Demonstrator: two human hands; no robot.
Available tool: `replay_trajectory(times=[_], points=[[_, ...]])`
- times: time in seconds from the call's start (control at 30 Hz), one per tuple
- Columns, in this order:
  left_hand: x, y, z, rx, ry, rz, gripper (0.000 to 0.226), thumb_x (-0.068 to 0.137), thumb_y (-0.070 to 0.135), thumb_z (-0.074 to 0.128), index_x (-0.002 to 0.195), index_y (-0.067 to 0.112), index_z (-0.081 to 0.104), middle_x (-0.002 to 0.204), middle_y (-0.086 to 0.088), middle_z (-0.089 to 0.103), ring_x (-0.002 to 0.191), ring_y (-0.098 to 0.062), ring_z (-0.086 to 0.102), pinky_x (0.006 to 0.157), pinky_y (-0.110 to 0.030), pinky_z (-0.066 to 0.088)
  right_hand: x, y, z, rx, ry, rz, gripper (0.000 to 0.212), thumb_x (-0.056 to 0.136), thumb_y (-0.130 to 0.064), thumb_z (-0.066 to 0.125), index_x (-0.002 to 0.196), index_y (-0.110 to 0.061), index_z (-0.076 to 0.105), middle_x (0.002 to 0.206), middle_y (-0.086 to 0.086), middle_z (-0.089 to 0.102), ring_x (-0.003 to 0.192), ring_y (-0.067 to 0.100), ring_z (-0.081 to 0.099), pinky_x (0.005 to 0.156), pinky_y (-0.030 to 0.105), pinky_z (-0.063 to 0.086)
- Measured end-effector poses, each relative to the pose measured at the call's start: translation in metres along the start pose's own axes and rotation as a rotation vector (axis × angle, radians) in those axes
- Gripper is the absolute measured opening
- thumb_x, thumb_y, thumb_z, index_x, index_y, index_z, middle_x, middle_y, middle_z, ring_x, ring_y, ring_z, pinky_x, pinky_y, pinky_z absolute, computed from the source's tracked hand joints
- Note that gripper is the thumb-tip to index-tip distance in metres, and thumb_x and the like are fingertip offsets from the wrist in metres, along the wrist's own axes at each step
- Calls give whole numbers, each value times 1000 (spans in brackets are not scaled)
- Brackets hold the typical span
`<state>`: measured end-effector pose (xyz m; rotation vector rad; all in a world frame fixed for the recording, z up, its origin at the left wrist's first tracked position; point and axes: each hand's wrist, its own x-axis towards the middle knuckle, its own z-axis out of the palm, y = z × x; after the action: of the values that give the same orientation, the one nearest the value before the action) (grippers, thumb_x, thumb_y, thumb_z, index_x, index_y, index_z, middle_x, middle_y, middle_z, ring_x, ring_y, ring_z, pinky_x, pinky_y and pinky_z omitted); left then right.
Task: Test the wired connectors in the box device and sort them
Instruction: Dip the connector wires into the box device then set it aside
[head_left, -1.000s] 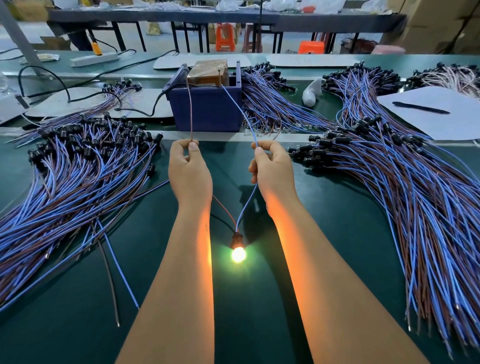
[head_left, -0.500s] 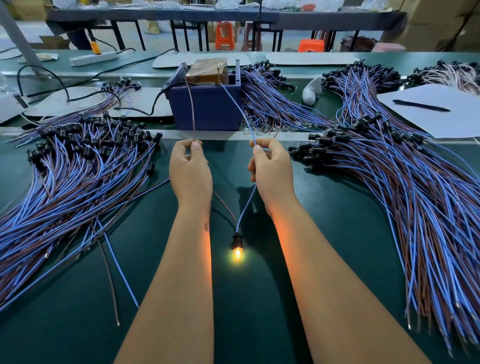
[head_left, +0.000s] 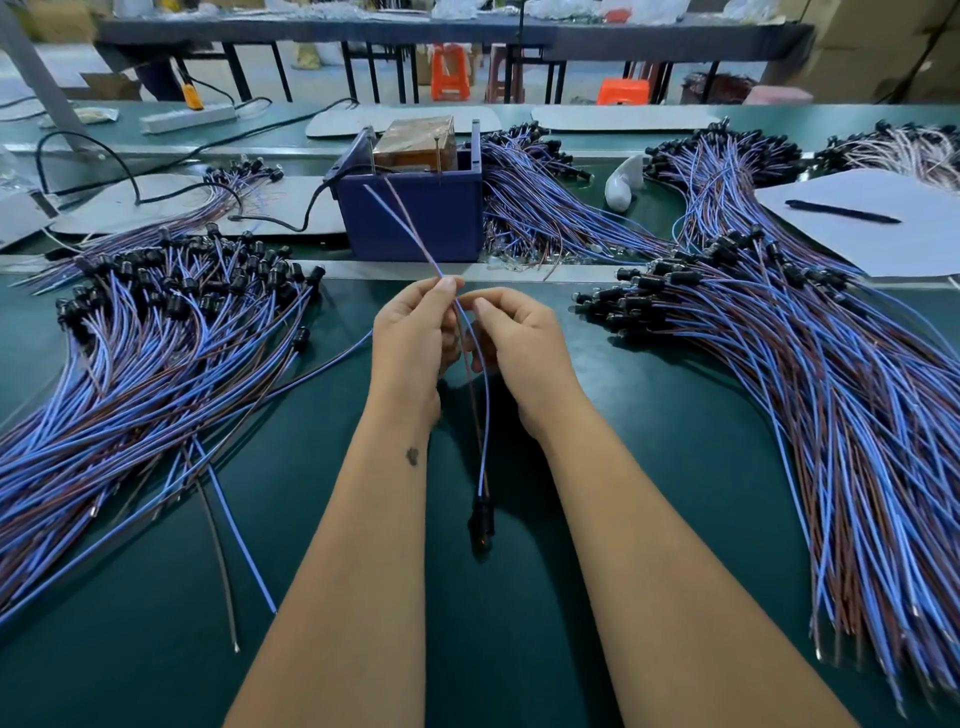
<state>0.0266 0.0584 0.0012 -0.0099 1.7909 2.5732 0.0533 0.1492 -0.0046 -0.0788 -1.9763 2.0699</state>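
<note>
Blue and brown wires (head_left: 470, 332) pinched between left hand (head_left: 415, 338) and right hand (head_left: 524, 348), connector (head_left: 481, 519) dangling below.

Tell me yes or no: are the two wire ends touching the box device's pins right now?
No: the wire ends hang free in front of the blue box device, clear of its upright pins.
</note>
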Motion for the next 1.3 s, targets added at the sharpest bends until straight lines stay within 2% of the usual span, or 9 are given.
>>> replay_trajectory(times=[0.23, 0.3, 0.37, 0.53, 0.7, 0.87, 1.03, 1.17, 1.3], points=[[4, 5, -7, -298, 70, -34, 20, 100, 10, 53, 81, 9, 59, 57, 3, 60, 47, -5, 53, 43, -16, 44, -1, -3, -11, 60, -205, 16, 40, 85, 1, 70, 117, -24, 62, 75, 6, 61, 63, 10, 56, 68, 25, 50], [7, 3, -8, -268, 111, -42, 19, 100, 9, 53, 81, 11, 56, 60, 3, 61, 50, -5, 56, 48, -17, 49, -1, -5, -11, 160, -195, -4, 29, 91, -6, 66, 114, -24, 64, 74, 3, 62, 62, 9, 57, 67, 24, 51], [7, -2, -7, -85, 137, -27, 15, 98, 9, 57, 84, 14, 54, 71, 1, 61, 57, -6, 58, 53, -17, 51, -1, -6, -9, 243, -70, -34, 15, 100, -16, 53, 107, -16, 66, 68, 3, 63, 59, 10, 57, 61, 22, 52], [1, -13, -5, 434, -1, 168, 19, 81, 9, 75, 70, 17, 62, 62, 4, 62, 58, -8, 55, 59, -23, 48, 6, -4, -20, 84, 346, -11, 30, 107, -24, 37, 89, -14, 59, 60, 0, 52, 54, 11, 48, 55, 22, 45], [-22, -21, 21, 749, -254, 218, 19, 73, 9, 72, 63, 20, 60, 63, 1, 64, 61, -15, 58, 57, -26, 43, 14, -6, -35, -383, 474, -36, 37, 105, -27, 35, 77, -23, 60, 104, 4, 47, 106, 21, 48, 99, 32, 34], [-48, -27, 41, 888, -478, 371, 11, 74, 19, 52, 63, 22, 55, 61, 5, 58, 66, -28, 54, 58, -33, 45, 13, -7, -48, -265, 424, -39, 33, 103, -22, 38, 74, -20, 51, 74, -6, 52, 73, 15, 48, 74, 31, 36], [-52, -25, 40, 944, -529, 450, 16, 68, 25, 52, 69, 14, 64, 69, -8, 68, 74, -36, 64, 65, -43, 52, 14, -5, -56, -393, 393, 158, 26, 103, -34, 35, 98, -14, 52, 85, -4, 53, 89, 22, 46, 76, 30, 29], [-66, -29, 53, 861, -535, 432, 12, 69, 27, 56, 59, 33, 53, 55, 13, 58, 64, -21, 57, 57, -28, 44, 7, -16, -71, -489, 373, 149, 27, 100, -22, 39, 80, -14, 54, 76, -5, 51, 85, 23, 48, 71, 32, 31], [-82, -42, 76, 703, -498, 431, 13, 75, 12, 65, 71, 23, 61, 61, 14, 59, 59, -8, 57, 58, -28, 44, 4, -37, -100, -685, 413, 59, 29, 98, -22, 41, 91, -5, 63, 87, 11, 62, 85, 32, 55, 69, 36, 37]])
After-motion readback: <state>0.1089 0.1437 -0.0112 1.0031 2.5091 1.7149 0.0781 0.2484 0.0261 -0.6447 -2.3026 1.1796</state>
